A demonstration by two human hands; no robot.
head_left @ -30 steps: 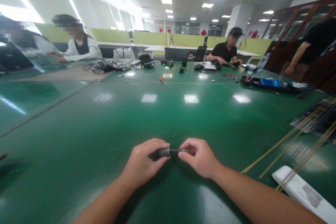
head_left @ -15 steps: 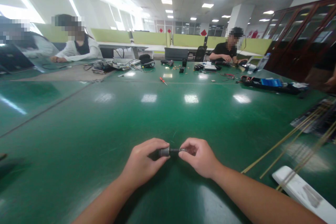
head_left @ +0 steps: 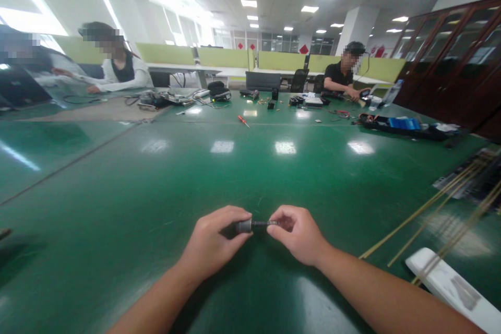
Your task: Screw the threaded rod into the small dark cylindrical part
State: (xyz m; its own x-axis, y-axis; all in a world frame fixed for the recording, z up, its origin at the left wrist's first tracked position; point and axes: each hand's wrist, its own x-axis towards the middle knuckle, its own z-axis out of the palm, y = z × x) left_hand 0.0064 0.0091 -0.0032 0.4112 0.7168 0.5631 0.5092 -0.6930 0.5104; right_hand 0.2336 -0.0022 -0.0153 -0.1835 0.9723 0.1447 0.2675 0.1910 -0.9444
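My left hand [head_left: 215,240] is closed around a small grey metal cylinder [head_left: 245,226], thumb below and fingers above. Out of its right end runs a thin dark rod [head_left: 260,223], lying level. My right hand [head_left: 299,235] pinches the far end of that rod between thumb and forefinger, and the fingertips partly hide it. Cylinder and rod are in line with each other, just above the green tabletop [head_left: 242,182]. What kind of part this is cannot be made out.
A white device [head_left: 450,284] and thin yellow rods [head_left: 422,214] lie at the right. Farther off are a red screwdriver [head_left: 243,121], a black tray with a blue item [head_left: 405,123], and electronic parts [head_left: 164,98]. Several people sit across the table.
My hands and the held part stay almost where they were. Across the table, the person at right has shifted their hands rightward, and the people at left have moved slightly.
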